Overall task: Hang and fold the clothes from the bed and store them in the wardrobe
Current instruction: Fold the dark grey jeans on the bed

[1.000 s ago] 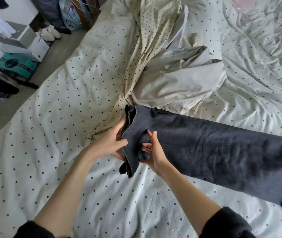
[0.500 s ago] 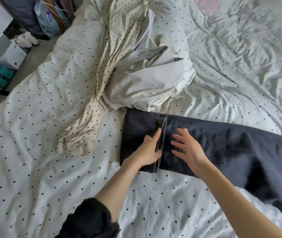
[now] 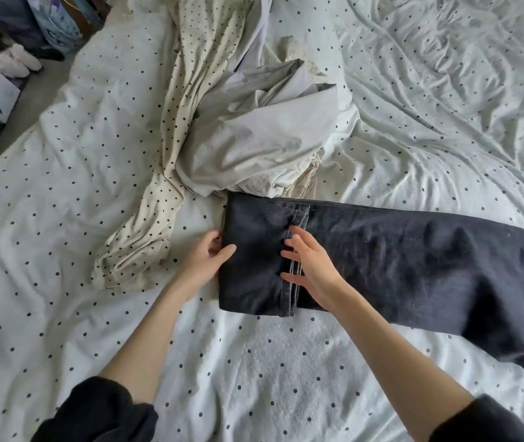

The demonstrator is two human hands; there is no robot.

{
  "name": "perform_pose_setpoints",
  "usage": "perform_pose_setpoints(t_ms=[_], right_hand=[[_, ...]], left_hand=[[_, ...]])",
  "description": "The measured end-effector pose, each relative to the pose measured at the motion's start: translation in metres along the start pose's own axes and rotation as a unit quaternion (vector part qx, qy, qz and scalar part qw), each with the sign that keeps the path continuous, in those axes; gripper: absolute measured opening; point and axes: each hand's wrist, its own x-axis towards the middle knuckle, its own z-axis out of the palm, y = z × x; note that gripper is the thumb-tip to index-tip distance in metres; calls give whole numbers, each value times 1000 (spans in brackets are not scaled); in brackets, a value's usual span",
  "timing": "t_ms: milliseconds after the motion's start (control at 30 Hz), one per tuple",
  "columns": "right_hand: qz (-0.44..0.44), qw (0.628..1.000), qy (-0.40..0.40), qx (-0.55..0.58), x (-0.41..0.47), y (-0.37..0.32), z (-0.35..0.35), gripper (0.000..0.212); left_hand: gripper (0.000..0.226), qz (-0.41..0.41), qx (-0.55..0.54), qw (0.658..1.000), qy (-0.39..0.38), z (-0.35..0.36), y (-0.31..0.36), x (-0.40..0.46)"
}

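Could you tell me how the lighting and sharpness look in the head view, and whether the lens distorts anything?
Head view: soft, even daylight with no glare; the dark jeans lose detail in shadow toward the right edge; both hands look sharp; the wide-angle lens bows the bed outward near the frame edges.

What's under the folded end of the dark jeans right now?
Under the folded flap lies the jeans' own leg layer, then the dotted bed cover. The right hand rests on the hems; the left hand's fingertips are hidden beneath the fold.
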Motion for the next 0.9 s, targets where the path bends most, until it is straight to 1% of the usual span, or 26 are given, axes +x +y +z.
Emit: perform_pose_setpoints(t_ms=[67, 133, 233, 333, 400, 467, 533, 600, 633, 667, 733, 800, 867, 900], right_hand=[[9, 1000, 4, 4, 4, -2, -1, 40], [22, 999, 4, 23, 4, -5, -5, 38], [34, 998, -11, 50, -2, -12, -16, 37], [34, 996, -18, 85, -12, -21, -29, 34], [31, 993, -30, 109, -20, -28, -39, 32], [31, 989, -51, 133, -28, -35, -52, 36], [23, 987, -72, 145, -35, -38, -74, 41], [17, 984, -80, 159, -41, -41, -101, 42], [14, 984, -78, 163, -44, -41, -117, 41], [11, 984, -69, 163, -48, -41, -136, 38], [6, 988, -33, 151, -54, -38, -169, 30], [-7, 994, 11, 109, -56, -32, -190, 26], [-47, 995, 72, 54, -55, -23, -204, 34], [-90, 990, 104, 5, -55, -19, -205, 36]], left_hand=[[50, -30, -63, 996, -58, -6, 1, -1], [54, -28, -71, 993, -89, -9, 5, -6], [54, 10, -60, 994, -89, -4, 25, -23], [41, 58, -73, 991, -96, 12, 54, -49], [42, 94, -51, 988, -109, 30, 73, -70], [47, 142, -11, 984, -105, 55, 90, -85], [58, 186, 8, 978, -97, 87, 106, -93], [72, 205, 34, 975, -84, 123, 116, -90], [78, 200, 61, 975, -78, 144, 118, -86], [83, 189, 97, 974, -78, 167, 119, -82], [89, 148, 166, 969, -106, 206, 114, -75], [90, 124, 224, 957, -134, 228, 106, -67], [85, 136, 283, 942, -120, 239, 104, -62], [80, 144, 307, 935, -105, 240, 103, -61]])
